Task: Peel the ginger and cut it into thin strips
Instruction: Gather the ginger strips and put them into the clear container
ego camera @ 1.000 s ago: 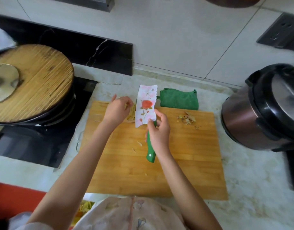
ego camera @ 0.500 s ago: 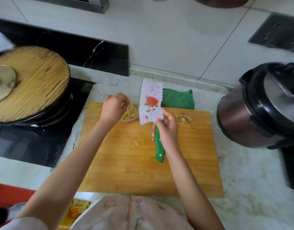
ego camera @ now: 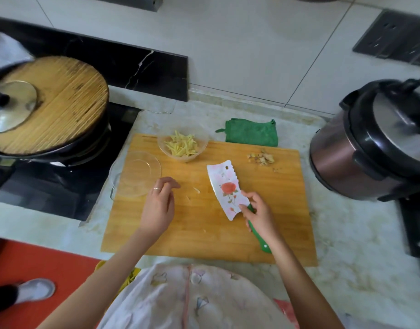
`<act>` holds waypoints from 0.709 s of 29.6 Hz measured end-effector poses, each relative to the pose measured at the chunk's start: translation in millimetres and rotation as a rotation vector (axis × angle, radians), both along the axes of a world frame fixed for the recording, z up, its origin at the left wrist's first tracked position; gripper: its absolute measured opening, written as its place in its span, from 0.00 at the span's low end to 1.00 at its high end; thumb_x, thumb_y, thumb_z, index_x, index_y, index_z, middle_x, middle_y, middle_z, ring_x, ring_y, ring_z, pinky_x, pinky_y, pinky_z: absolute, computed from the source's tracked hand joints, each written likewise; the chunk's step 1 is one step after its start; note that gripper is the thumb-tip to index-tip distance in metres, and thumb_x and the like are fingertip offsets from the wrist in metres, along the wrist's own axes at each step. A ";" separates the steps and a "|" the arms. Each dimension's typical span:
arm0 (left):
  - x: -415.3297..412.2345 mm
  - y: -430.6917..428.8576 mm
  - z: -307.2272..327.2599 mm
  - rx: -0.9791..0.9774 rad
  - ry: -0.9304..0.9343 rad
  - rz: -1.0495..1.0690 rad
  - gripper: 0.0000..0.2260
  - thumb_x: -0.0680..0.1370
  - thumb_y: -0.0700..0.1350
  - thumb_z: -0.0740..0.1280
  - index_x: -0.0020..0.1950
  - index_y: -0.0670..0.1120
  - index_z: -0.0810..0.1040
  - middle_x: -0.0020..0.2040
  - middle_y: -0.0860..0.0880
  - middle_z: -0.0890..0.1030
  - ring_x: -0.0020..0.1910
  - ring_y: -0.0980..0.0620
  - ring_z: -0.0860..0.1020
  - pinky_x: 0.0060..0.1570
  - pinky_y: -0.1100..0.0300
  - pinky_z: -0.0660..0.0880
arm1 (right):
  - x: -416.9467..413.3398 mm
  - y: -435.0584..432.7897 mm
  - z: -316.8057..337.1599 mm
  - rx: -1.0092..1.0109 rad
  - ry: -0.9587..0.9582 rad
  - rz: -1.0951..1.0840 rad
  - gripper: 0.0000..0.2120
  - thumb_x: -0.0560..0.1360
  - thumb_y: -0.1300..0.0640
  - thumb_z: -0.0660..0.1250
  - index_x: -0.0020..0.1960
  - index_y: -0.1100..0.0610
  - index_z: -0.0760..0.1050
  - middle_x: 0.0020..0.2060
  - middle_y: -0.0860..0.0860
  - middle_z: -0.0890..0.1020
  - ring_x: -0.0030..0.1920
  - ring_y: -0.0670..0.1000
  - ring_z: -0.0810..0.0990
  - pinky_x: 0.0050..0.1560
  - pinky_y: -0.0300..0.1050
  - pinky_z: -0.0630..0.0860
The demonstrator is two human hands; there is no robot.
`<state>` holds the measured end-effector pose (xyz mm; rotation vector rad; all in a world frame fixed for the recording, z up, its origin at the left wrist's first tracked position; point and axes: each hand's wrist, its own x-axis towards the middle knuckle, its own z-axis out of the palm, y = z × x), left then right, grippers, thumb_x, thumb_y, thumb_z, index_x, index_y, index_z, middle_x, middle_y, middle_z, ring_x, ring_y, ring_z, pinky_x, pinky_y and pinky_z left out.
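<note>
A clear glass bowl [ego camera: 204, 144] at the far edge of the wooden cutting board [ego camera: 204, 233] holds a heap of thin yellow ginger strips [ego camera: 181, 145]. Brown ginger peelings [ego camera: 261, 158] lie at the board's far right. My right hand [ego camera: 257, 213] grips the green handle of a cleaver [ego camera: 225, 188] with a white, rose-printed blade, which lies flat near the board's middle. My left hand [ego camera: 159, 205] hovers over the board with loosely curled fingers, holding nothing. A few stray ginger slivers [ego camera: 196, 190] lie between my hands.
An empty clear glass saucer [ego camera: 136, 174] sits on the board's left edge. A wok with a wooden lid [ego camera: 50, 105] stands on the stove at left, a pressure cooker [ego camera: 375, 143] at right, a folded green cloth [ego camera: 250, 132] behind the board.
My left hand has drawn back from the bowl of strips toward me. My right hand has lowered the cleaver from beside the bowl to the board's middle.
</note>
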<state>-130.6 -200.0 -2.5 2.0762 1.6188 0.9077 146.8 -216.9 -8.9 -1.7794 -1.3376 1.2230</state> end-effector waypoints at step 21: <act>42.6 -26.4 -38.6 -0.339 0.120 0.146 0.31 0.78 0.55 0.41 0.77 0.41 0.60 0.77 0.45 0.58 0.77 0.50 0.51 0.74 0.58 0.43 | 2.5 -57.3 -7.0 0.024 0.009 -0.234 0.08 0.77 0.62 0.65 0.49 0.50 0.71 0.38 0.50 0.81 0.21 0.51 0.70 0.20 0.42 0.66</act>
